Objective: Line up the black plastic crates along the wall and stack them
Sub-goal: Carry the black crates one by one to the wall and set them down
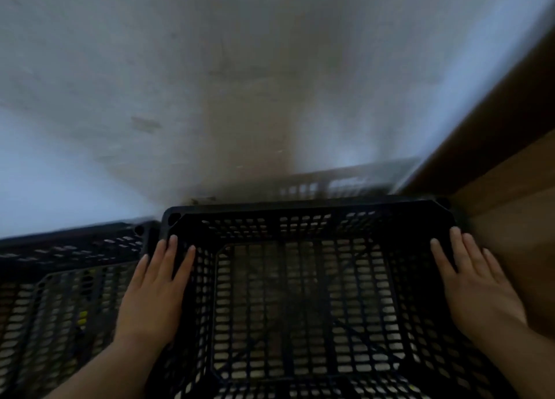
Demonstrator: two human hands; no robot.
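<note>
My left hand [156, 287] lies flat on the left rim of a black crate [303, 215], fingers straight, not gripping. My right hand [477, 281] lies flat on the right rim the same way. The crate sits between my hands, open side up, near the wall [240, 83]. Another black crate [60, 278] is just beside it on the left. A brown box [516, 170] is on the right.

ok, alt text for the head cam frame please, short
Two bare hands, left hand and right hand, lie flat on the side rims of an empty black crate by a pale wall. Another black crate sits to its left, brown cardboard to its right.
</note>
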